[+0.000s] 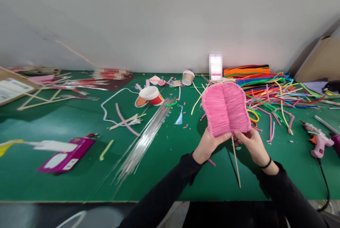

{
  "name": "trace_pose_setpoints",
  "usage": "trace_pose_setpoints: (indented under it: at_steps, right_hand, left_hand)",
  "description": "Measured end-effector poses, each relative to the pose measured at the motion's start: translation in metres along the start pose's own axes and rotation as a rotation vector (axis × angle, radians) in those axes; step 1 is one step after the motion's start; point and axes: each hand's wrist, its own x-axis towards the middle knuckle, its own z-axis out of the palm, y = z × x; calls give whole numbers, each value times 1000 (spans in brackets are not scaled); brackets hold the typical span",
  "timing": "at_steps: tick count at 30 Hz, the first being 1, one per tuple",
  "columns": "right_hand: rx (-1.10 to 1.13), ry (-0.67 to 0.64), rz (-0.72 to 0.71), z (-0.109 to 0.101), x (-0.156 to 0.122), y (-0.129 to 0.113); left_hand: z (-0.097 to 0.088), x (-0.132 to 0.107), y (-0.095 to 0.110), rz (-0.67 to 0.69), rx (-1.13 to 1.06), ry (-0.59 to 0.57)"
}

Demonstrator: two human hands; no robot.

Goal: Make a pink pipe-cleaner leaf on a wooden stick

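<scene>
Both hands hold a pink fan (225, 109) made of rows of fuzzy pipe cleaners, raised above the green table. Its wide face has a crease down the middle and rounded upper corners. A thin wooden stick (236, 164) comes out of its lower edge and slants down. My left hand (208, 144) grips the lower left edge, thumb along the front. My right hand (252, 144) pinches the lower right edge near the stick, with its thumb in front. The fingers behind the fan are mostly hidden.
Colourful pipe cleaners (268, 90) are heaped at the back right. A pink glue gun (316, 137) with a cord lies at far right. Left of the fan are metal wires (151, 132), a paper cup (151, 95), a blue tassel (180, 115) and a purple power device (67, 155).
</scene>
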Motion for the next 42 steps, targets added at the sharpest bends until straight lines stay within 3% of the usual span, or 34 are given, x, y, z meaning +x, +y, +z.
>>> trace_pose_setpoints:
  at_steps: [10, 23, 30, 37, 42]
  right_hand:
    - [19, 7, 25, 1, 0, 2]
    - [202, -31, 65, 4, 0, 14]
    - [78, 15, -13, 4, 0, 7]
    - [109, -42, -6, 0, -1, 7]
    - [174, 2, -70, -5, -2, 9]
  left_hand:
    - [-4, 2, -11, 27, -56, 18]
    - [-1, 1, -13, 34, -20, 77]
    - [-1, 0, -13, 24, -64, 72]
    - [-1, 1, -9, 32, -91, 77]
    - [-1, 2, -4, 64, -118, 109]
